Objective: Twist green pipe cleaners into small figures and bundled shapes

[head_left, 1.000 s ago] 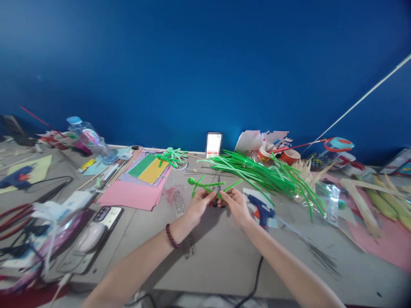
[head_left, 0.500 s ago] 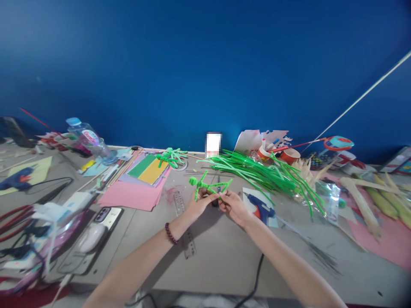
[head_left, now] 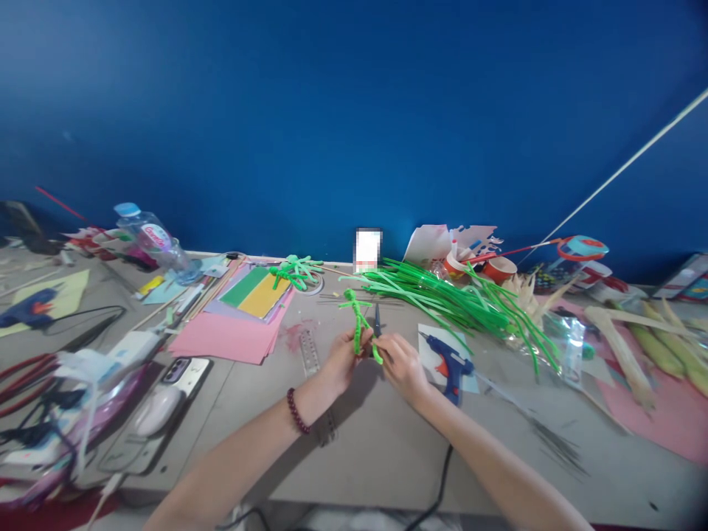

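A small figure twisted from bright green pipe cleaners (head_left: 358,318) stands upright between my hands, round head at the top and two legs below. My left hand (head_left: 347,354) is closed on its lower part. The fingertips of my right hand (head_left: 399,360) pinch near the end of its other leg, which curls at the tip. Just behind the hands lies a dark, slim pointed tool (head_left: 377,318), partly covered. A clear ruler (head_left: 310,352) runs beneath my left wrist. To the right, a blue glue gun (head_left: 452,361) rests on white paper.
Bundled green pipe cleaners (head_left: 459,295) spread at the back right. More twisted green pieces (head_left: 299,271) lie by a tape roll. Pink paper (head_left: 226,338), a phone (head_left: 188,376) and a plastic bottle (head_left: 158,240) are on the left. A black cable (head_left: 445,472) crosses the front edge.
The green figure has turned from lying sideways, head to the left, to upright with its head at the top. Both hands have shifted slightly, and my right hand has lowered a little.
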The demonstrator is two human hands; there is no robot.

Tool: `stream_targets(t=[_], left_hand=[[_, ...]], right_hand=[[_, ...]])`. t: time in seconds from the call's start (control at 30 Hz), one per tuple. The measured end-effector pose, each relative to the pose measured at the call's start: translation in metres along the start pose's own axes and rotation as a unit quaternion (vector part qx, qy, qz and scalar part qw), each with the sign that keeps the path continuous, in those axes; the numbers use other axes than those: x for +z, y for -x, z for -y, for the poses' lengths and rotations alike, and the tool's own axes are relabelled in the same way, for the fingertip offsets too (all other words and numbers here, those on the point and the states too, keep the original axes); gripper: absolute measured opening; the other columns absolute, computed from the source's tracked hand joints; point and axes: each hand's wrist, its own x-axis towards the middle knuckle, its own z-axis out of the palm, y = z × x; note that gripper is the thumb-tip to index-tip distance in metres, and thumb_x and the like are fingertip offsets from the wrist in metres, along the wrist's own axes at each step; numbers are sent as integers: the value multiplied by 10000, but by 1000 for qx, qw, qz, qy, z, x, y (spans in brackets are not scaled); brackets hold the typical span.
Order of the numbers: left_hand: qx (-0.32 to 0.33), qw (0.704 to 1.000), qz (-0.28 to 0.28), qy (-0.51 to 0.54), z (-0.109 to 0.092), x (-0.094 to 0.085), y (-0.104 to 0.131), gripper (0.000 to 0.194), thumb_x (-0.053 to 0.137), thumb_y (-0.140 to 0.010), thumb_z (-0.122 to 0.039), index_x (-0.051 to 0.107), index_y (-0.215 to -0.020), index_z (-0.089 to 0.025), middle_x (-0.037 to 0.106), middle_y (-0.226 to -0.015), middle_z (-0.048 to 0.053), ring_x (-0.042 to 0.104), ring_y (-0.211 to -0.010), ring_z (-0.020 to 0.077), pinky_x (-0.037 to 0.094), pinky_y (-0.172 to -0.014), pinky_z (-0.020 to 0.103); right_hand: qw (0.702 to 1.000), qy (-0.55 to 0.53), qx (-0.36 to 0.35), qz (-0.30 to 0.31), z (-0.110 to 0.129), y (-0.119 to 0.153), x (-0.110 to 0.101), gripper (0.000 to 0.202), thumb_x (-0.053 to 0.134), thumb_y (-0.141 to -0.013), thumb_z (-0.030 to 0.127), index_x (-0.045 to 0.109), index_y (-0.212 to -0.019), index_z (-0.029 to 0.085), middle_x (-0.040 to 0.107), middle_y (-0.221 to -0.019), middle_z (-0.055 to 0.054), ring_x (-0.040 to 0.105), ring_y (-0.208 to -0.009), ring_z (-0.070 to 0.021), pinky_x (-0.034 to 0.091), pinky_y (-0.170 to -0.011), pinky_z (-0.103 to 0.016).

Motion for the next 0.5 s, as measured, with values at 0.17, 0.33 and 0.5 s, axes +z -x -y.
stream_targets(t=[0.17, 0.33, 0.5], left_hand=[[70, 995, 18, -64, 4, -8, -7, 398, 787, -558, -436, 508, -563, -152, 420, -485, -62, 339, -460, 57, 251, -466, 213], [84, 987, 59, -124, -4, -9, -6, 396, 774, -573, -475, 538, -583, -158, 448, -497, -49, 388, -470, 74, 305, -487, 225], [70, 985, 108, -117, -12, -8, -2, 403, 793, -545, -484, 586, -641, -151, 533, -584, -14, 469, -543, 98, 370, -560, 242]], right_hand=[[946, -205, 248, -37, 1, -9, 7, 208, 594, -803, 373, 569, -712, 187, 605, -640, -17, 573, -549, -140, 468, -518, -257], [768, -475, 429, 15, -3, -16, 5, 329, 753, -648, 410, 520, -678, 180, 609, -611, 5, 551, -495, -103, 434, -461, -214], [615, -600, 500, 107, -9, -17, -5, 279, 798, -603, 292, 568, -663, 145, 560, -578, 23, 439, -447, -39, 336, -407, -156]])
